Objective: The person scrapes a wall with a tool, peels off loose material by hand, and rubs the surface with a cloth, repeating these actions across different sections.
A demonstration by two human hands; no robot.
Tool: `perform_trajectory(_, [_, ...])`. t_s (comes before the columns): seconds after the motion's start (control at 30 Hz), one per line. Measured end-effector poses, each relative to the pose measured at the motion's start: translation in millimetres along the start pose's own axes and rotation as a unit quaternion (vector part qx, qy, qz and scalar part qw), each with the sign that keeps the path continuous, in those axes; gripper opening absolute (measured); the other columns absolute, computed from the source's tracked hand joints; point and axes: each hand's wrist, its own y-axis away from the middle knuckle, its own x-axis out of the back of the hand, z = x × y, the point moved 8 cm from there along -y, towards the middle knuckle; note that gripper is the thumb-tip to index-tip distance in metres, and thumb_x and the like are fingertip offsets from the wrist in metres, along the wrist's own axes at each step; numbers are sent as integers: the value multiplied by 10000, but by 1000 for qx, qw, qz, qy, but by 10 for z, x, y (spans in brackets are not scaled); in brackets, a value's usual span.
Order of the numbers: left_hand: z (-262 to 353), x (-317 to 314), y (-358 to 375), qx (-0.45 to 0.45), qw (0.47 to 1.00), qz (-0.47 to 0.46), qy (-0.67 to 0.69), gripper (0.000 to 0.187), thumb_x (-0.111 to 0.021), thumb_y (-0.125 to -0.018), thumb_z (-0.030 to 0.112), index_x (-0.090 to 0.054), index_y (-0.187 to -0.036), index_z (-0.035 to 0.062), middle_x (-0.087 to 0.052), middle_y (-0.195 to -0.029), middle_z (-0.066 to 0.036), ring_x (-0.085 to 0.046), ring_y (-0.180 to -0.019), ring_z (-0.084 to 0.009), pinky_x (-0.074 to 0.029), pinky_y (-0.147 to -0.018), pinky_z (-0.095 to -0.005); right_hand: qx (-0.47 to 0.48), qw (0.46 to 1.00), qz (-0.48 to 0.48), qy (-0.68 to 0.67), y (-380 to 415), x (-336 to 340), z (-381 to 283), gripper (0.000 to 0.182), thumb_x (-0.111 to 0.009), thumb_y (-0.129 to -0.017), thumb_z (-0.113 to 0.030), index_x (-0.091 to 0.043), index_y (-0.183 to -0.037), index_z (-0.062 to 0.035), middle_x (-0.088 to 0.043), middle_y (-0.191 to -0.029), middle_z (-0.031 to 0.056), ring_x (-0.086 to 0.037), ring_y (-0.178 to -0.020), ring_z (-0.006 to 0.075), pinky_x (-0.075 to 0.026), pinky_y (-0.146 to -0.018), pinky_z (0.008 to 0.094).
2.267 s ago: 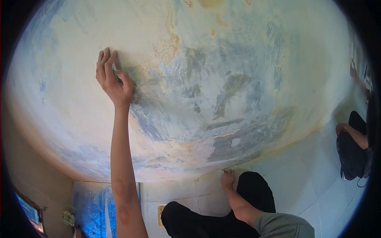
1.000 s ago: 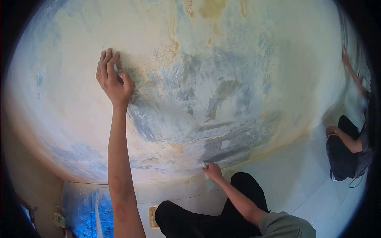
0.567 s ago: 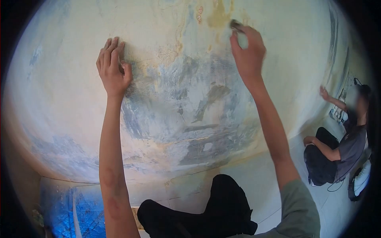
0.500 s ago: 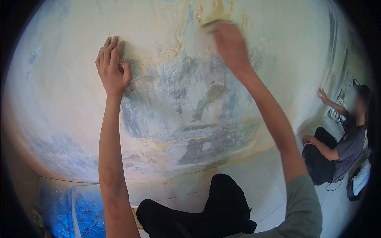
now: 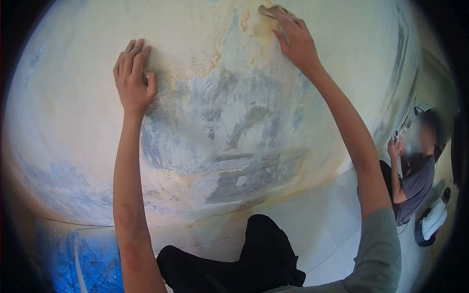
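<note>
My left hand (image 5: 133,78) rests against a pale, patchy wall (image 5: 190,34), its fingers stretched upward and its thumb bent at the side. Higher up and to the right, my right hand (image 5: 297,46) has its fingers pressed over a brownish, folded piece of sandpaper (image 5: 267,10) on the wall; the fingers hide part of it. Just left of that hand the surface shows a rough, flaked spot (image 5: 245,20) and yellowish stains. Between and below my hands spreads a scraped grey-blue patch (image 5: 220,117) with cracks.
Black-trousered knees (image 5: 234,263) are below me, on a pale tiled floor (image 5: 317,244). A blue sheet (image 5: 93,259) lies at lower left. Another person (image 5: 415,176) sits by the wall at right, hands raised around a small object. A white-and-dark item (image 5: 434,219) lies behind them.
My right hand has moved up and slightly right along the wall with the sandpaper. My left hand stays on the wall. The other person's hand has left the wall.
</note>
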Motion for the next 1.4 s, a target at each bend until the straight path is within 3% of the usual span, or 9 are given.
perform_trajectory(0.13, [-17,2,11,6,1000,-14,-6,481,-494,-737,80,-607,-1205,78,-546,-1350,-67,-444,-1328,-252,-312,-1102,-444,190,971,-123,-74,284,-200,-522,541,-690,-815,-239,-509,-1288,-48,-504,-1337,191,-469,-1234,365,-359,-1048,462])
perform_trajectory(0.3, [-6,9,38,15,1000,-14,4,485,-484,-738,73,-610,-1206,87,-544,-1352,-65,-442,-1328,-250,-305,-1113,-451,84,996,-16,-36,-105,-69,-177,519,-710,-789,-309,-544,-1207,-50,-512,-1332,146,-480,-1229,325,-370,-1042,457])
perform_trajectory(0.4, [-48,32,1,14,1000,-12,-5,490,-479,-739,68,-605,-1211,91,-543,-1353,-64,-440,-1330,-250,-302,-1119,-453,306,929,-191,-84,157,-275,-682,544,-698,-800,-311,-514,-1246,-60,-441,-1436,142,-435,-1302,306,-329,-1098,460])
perform_trajectory(0.53, [-35,21,11,10,1000,1,-4,459,-502,-733,111,-618,-1177,98,-567,-1316,-65,-474,-1298,-250,-335,-1092,-452,129,987,-73,-60,-225,-128,-154,659,-684,-788,-393,-479,-1337,-92,-413,-1458,130,-396,-1344,268,-307,-1123,440])
perform_trajectory(0.93, [-57,0,27,12,1000,-7,-5,496,-493,-734,91,-606,-1217,99,-544,-1352,-57,-448,-1323,-239,-309,-1120,-446,310,919,-231,-79,123,-360,-533,680,-696,-766,-348,-472,-1360,-104,-426,-1467,111,-386,-1359,304,-246,-1159,466])
perform_trajectory(1.07, [-35,34,45,11,1000,9,-5,439,-497,-745,112,-623,-1165,93,-571,-1315,-61,-482,-1291,-248,-334,-1088,-444,142,984,-47,-97,37,-229,-379,636,-675,-789,-396,-494,-1333,-120,-418,-1477,83,-421,-1337,252,-257,-1156,466])
perform_trajectory(1.2, [-47,3,48,16,1000,1,-10,463,-494,-735,92,-616,-1181,93,-560,-1331,-57,-464,-1308,-247,-324,-1097,-446,267,932,-226,-95,62,-335,-440,655,-697,-780,-395,-492,-1336,-115,-430,-1465,89,-437,-1320,300,-241,-1157,477])
perform_trajectory(1.3, [-55,22,54,20,1000,-5,-6,486,-492,-724,65,-609,-1195,88,-549,-1346,-58,-444,-1327,-248,-314,-1107,-447,103,993,-46,32,-170,-176,162,682,-698,-777,-415,-482,-1354,-125,-414,-1480,84,-442,-1322,274,-219,-1168,471])
perform_trajectory(1.4, [-50,42,22,21,1000,-2,-4,486,-490,-725,63,-608,-1196,86,-547,-1350,-62,-443,-1328,-253,-310,-1106,-449,222,965,-129,-48,44,-162,-378,671,-703,-777,-382,-482,-1356,-125,-415,-1473,101,-404,-1344,286,-231,-1167,459])
